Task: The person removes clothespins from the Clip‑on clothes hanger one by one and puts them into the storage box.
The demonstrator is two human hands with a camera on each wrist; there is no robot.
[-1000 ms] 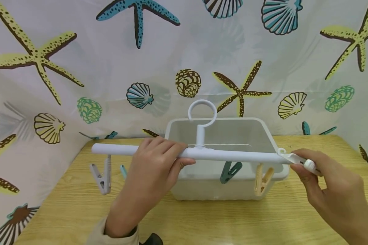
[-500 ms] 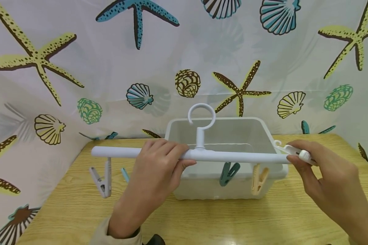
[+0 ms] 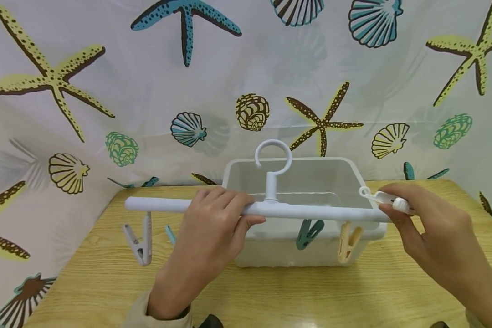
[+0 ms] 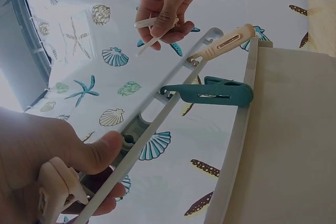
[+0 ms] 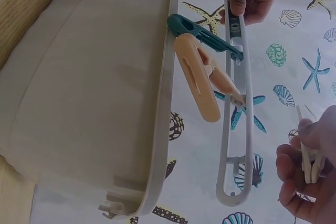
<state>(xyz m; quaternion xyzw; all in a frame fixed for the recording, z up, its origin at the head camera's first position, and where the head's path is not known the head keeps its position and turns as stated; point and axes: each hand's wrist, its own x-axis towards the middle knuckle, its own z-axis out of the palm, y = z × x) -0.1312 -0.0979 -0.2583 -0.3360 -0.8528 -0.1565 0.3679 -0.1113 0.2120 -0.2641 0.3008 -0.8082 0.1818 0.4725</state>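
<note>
A white hanger bar (image 3: pixel 311 211) with a round hook (image 3: pixel 290 164) is held level in the head view. My left hand (image 3: pixel 215 223) grips it left of the hook, thumb underneath. My right hand (image 3: pixel 434 223) pinches a white clothespin (image 3: pixel 383 197) with a small hooked end, by the bar's right end; the right wrist view shows it apart from the bar. From the bar hang a dark green clothespin (image 3: pixel 309 234), a peach clothespin (image 3: pixel 349 242) and a grey clothespin (image 3: pixel 141 241). A light blue clothespin (image 3: pixel 170 234) is partly hidden by my left forearm.
Behind and below the hanger, a whitish plastic bin (image 3: pixel 291 253) stands on the wood-grain table (image 3: pixel 295 296). A cloth (image 3: pixel 147 91) printed with starfish and shells rises at the back and sides.
My right hand has moved left and slightly up with the white clothespin, relative to the bar's right end. The hanger has dropped a little, still in my left hand's grip.
</note>
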